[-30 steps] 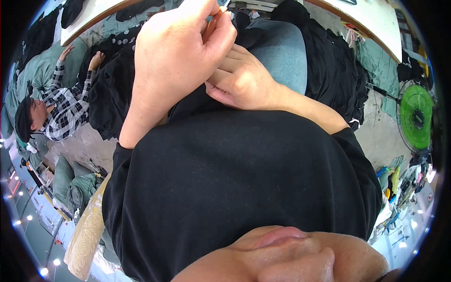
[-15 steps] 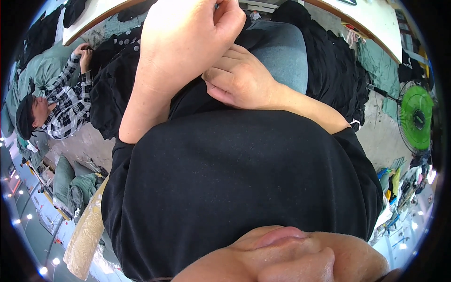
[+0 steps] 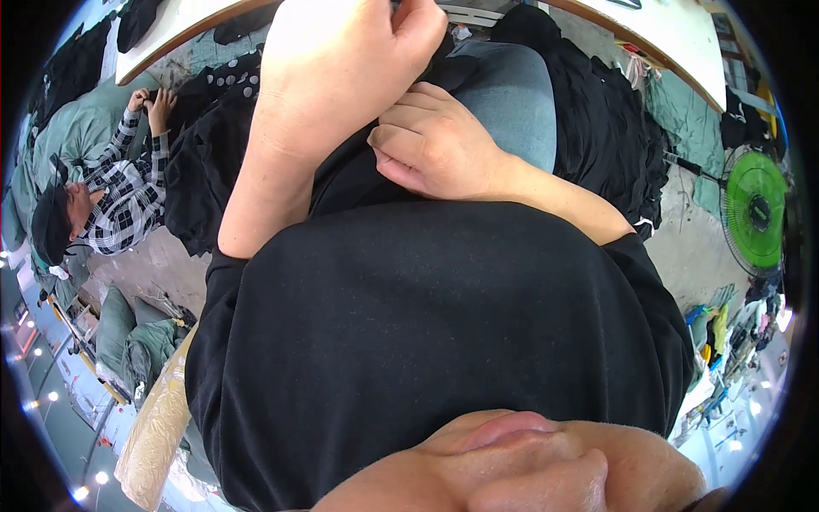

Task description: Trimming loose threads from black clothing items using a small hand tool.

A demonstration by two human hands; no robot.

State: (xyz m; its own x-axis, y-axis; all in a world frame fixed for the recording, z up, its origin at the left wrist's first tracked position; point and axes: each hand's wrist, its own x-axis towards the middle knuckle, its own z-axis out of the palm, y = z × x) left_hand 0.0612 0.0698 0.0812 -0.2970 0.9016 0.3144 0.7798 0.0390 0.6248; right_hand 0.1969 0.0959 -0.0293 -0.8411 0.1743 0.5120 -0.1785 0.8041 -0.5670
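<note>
My left hand (image 3: 341, 68) is raised close in front, partly cut off by the upper edge. Its thumb and forefinger are bent together in a pinch; what they hold, if anything, is out of sight. Just below and to its right lies my right hand (image 3: 439, 149), fingers curled inward, their tips partly hidden behind the left hand. Dark cloth (image 3: 354, 175) lies on my lap under both hands. Whether the right fingers grip it cannot be made out.
White-topped tables (image 3: 657, 38) stand ahead. Black garments (image 3: 597, 128) are heaped to the right, near a green fan (image 3: 758, 209). On the left a co-worker in a checked shirt (image 3: 128, 200) sits by more black cloth (image 3: 205, 162). A plastic-wrapped roll (image 3: 158, 427) leans behind.
My left hand has shifted very slightly; my right hand stays almost still. On the left the co-worker's head has tipped down and their hands have moved a little.
</note>
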